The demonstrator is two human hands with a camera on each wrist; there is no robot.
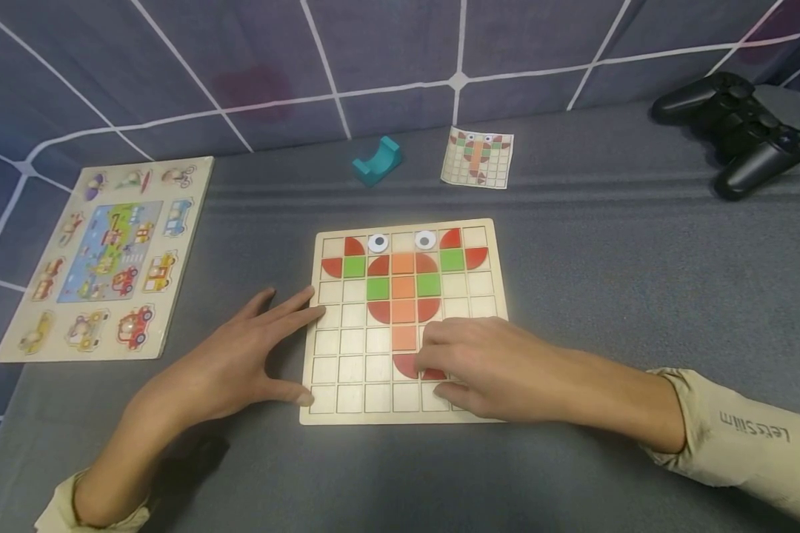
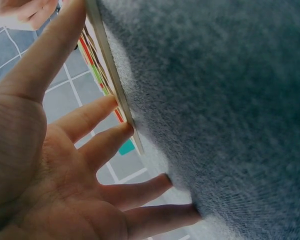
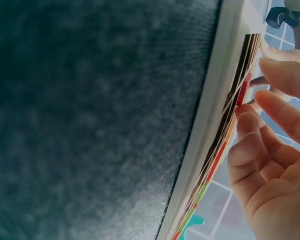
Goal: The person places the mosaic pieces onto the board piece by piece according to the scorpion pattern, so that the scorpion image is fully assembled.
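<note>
A wooden grid puzzle board (image 1: 364,370) lies flat in front of me, with red, green and orange pieces and two eye discs set in its squares. Spread out along the board's left edge, my left hand (image 1: 216,370) touches the rim with its thumb and two fingertips. My right hand (image 1: 500,368) is over the lower right of the board, fingers bent. Between its thumb and fingertips it pinches a red quarter-circle piece (image 3: 243,90), mostly covered in the head view. Directly left of those fingers is another red quarter-circle piece (image 1: 405,365), beneath the orange column (image 1: 403,338).
A small printed pattern card (image 1: 476,159) lies behind the board, beside a teal curved block (image 1: 378,161). To the left is a vehicle picture puzzle (image 1: 110,259). A black game controller (image 1: 733,133) rests at back right. Tile-patterned fabric (image 1: 400,59) rises behind.
</note>
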